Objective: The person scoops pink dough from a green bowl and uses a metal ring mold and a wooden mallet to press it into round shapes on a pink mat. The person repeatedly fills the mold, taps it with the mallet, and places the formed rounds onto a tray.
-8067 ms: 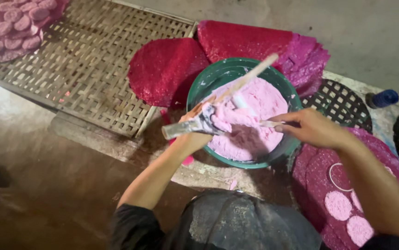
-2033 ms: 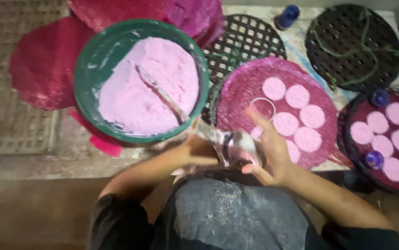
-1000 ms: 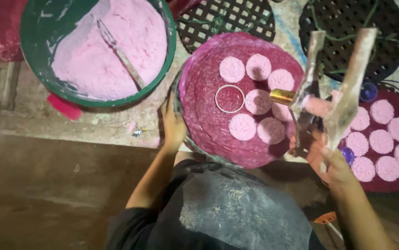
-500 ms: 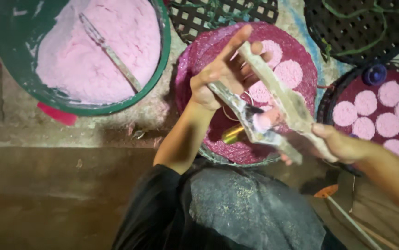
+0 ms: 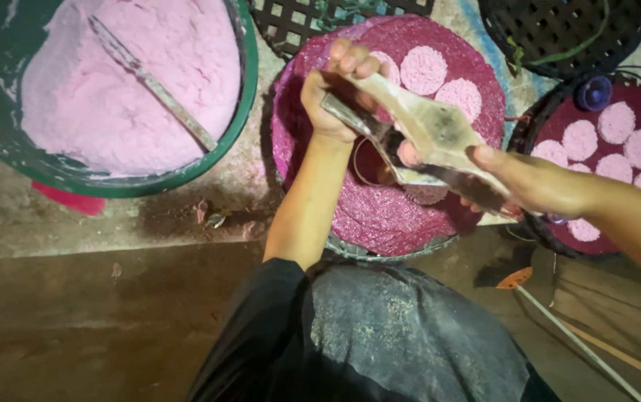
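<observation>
At the far left sits a big green bowl full of pink dough, with a long stick lying in it. Next comes the left hand, its grip closed on the far end of a flat metal scraper. The scraper is over a round pink tray with pink discs and a small ring. The right hand has its grip closed on the near end. I think dough could drop outside the ring if the scraper tips.
</observation>
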`<state>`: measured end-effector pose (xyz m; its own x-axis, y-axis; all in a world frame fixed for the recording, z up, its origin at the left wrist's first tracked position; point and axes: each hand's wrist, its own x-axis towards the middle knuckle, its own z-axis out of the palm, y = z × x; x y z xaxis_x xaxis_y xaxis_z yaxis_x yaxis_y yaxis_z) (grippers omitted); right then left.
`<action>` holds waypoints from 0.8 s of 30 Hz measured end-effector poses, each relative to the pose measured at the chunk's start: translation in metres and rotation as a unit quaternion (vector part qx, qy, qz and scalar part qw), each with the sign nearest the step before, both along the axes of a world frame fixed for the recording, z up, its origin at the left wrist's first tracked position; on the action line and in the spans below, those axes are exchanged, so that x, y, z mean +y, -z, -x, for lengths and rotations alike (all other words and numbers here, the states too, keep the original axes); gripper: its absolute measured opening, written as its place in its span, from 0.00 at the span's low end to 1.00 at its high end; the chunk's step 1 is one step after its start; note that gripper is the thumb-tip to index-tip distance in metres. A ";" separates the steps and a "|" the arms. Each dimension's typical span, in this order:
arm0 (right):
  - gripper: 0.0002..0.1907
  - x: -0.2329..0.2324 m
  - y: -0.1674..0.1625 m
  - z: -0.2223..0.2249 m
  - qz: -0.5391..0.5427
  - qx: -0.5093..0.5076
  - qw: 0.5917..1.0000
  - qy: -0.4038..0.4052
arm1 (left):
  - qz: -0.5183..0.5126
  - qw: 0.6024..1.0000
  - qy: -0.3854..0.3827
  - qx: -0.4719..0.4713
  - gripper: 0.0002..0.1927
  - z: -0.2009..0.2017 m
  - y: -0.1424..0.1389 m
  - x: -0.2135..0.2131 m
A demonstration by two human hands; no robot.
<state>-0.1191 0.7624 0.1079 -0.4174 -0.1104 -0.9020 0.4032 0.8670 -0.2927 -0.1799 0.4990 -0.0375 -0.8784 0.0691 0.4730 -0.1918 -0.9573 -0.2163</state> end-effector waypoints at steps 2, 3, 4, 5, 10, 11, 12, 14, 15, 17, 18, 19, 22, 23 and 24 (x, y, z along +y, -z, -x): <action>0.49 -0.013 0.002 0.000 0.052 0.019 0.998 -0.012 | -0.015 0.999 -0.006 0.031 0.11 0.006 0.009 -0.005; 0.50 -0.018 0.004 0.000 0.079 0.029 0.996 -0.019 | -0.021 0.999 -0.010 0.046 0.12 0.009 0.013 -0.010; 0.50 -0.023 0.007 -0.001 0.070 0.041 0.996 -0.036 | -0.010 0.998 -0.017 0.055 0.13 0.011 0.016 -0.015; 0.50 -0.027 0.011 -0.001 0.063 0.054 0.995 -0.053 | 0.001 0.998 -0.024 0.064 0.13 0.013 0.019 -0.021; 0.47 -0.032 0.025 -0.006 0.054 0.058 0.997 -0.021 | -0.002 0.999 -0.004 0.033 0.14 0.009 0.034 -0.029; 0.47 -0.030 0.025 -0.007 0.068 0.054 0.996 -0.017 | -0.005 1.000 -0.003 0.027 0.14 0.007 0.037 -0.024; 0.47 -0.027 0.025 -0.008 0.082 0.049 0.995 -0.013 | -0.008 1.000 -0.003 0.019 0.14 0.006 0.041 -0.018; 0.46 -0.021 0.022 -0.009 0.077 0.048 0.996 0.014 | -0.003 1.000 0.002 -0.006 0.15 0.004 0.048 -0.005; 0.46 -0.018 0.020 -0.010 0.074 0.048 0.996 0.028 | -0.001 1.000 0.005 -0.018 0.16 0.005 0.051 0.002; 0.44 -0.014 0.015 -0.010 0.028 0.064 0.998 0.011 | -0.008 1.000 0.001 0.001 0.16 0.013 0.054 0.014; 0.43 -0.014 0.013 -0.010 0.005 0.071 0.997 0.002 | -0.012 1.000 -0.002 0.009 0.16 0.018 0.054 0.017; 0.42 -0.014 0.011 -0.009 0.009 0.107 0.994 -0.008 | -0.007 1.000 0.001 0.011 0.16 0.022 0.053 0.018; 0.40 -0.020 0.010 -0.009 0.024 0.196 0.980 -0.035 | 0.008 0.999 0.006 0.037 0.15 0.038 0.045 0.013; 0.40 -0.023 0.012 -0.008 0.030 0.210 0.976 -0.042 | 0.013 0.998 0.005 0.056 0.15 0.042 0.041 0.009; 0.39 -0.027 0.013 -0.008 0.036 0.224 0.973 -0.050 | 0.018 0.997 0.004 0.074 0.15 0.045 0.038 0.004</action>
